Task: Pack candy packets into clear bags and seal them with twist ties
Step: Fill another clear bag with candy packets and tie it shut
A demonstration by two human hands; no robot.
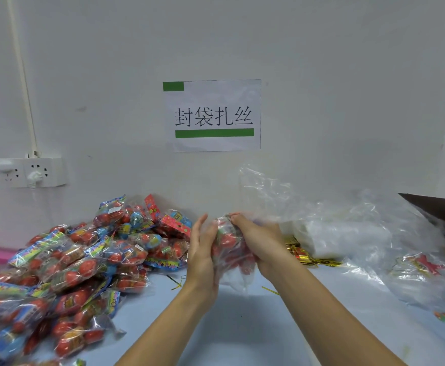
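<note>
Head view: left hand [203, 252] flat and relaxed against a clear bag [232, 249] of red candy that the right hand [258, 244] grips above the table [242, 326], not tied yet, big candy pile [84, 249] still unpacked, gold twist ties [303, 254] waiting.

Wall sign [212, 115] — white power strip [32, 171] far left.

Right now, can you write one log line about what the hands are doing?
left hand: flat against clear bag | right hand: grips bag top | twist ties: on table, untouched | stage: filling, unsealed
</note>
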